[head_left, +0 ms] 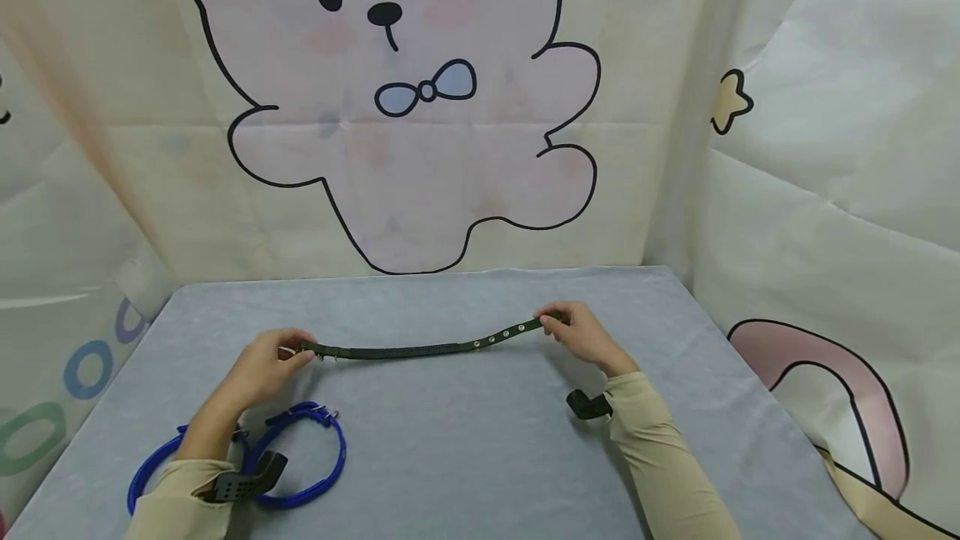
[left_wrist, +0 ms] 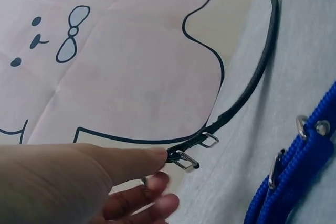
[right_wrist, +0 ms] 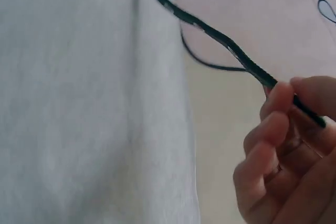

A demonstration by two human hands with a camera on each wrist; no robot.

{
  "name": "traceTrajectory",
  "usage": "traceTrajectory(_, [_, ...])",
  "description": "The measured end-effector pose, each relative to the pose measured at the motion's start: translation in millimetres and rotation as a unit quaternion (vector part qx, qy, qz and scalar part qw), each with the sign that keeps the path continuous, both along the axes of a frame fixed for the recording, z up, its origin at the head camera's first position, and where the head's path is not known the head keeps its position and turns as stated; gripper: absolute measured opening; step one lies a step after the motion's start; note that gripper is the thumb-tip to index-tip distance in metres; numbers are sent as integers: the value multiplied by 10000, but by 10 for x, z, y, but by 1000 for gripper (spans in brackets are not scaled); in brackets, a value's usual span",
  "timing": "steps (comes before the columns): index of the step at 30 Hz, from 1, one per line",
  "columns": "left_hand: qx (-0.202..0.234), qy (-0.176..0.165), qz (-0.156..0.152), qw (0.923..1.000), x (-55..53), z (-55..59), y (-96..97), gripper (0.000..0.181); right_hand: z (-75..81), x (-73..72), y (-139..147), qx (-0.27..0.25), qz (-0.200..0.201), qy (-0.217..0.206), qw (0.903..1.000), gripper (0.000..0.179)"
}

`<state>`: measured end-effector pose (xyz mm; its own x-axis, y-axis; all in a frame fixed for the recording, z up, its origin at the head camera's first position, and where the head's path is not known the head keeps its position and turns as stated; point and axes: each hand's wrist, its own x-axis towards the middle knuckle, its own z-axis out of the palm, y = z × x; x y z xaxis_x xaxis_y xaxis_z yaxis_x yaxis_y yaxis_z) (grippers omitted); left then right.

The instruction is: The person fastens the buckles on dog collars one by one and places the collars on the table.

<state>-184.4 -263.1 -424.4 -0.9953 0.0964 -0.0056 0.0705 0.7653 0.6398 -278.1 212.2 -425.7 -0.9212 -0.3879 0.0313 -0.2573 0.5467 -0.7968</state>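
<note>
A dark green collar (head_left: 405,352) with metal eyelets is stretched between both hands above the table, sagging slightly in the middle. My left hand (head_left: 266,365) pinches its buckle end; in the left wrist view the thumb presses beside the silver buckle (left_wrist: 185,161), and a metal loop (left_wrist: 210,140) shows further along the strap. The eyelet end is pinched between thumb and fingers of my right hand (head_left: 581,336), a little higher than the left. In the right wrist view the collar's tip (right_wrist: 315,119) pokes out past the fingers.
Two blue collars (head_left: 343,452), fastened into rings, lie at the table's front left, partly under my left forearm. The table (head_left: 465,457) has a grey-blue cloth. Printed curtains (head_left: 480,165) stand behind it and at both sides.
</note>
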Motion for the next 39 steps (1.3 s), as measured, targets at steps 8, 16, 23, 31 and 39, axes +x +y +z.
traceTrajectory(8, [475, 235, 160, 9985, -26, -7, 37, 24, 33, 2, -8, -958, -32, -388, 9946, 29])
traceTrajectory(16, [328, 250, 229, 9989, -27, 10, 32, 28, 37, 5, -77, -1212, -70, -316, 9921, 31])
traceTrajectory(23, [826, 301, 71, 9961, -42, 35, 48, 29, 27, 16, -100, -1140, -159, -255, 9930, 32])
traceTrajectory(31, [1446, 52, 115, 9894, -12, 146, 93, 40, 46, 29, -117, -1264, 5, -270, 9916, 32])
traceTrajectory(39, [1659, 89, -137, 9860, 58, 257, 170, 38, 147, 75, -172, -1202, 592, -336, 9904, 28])
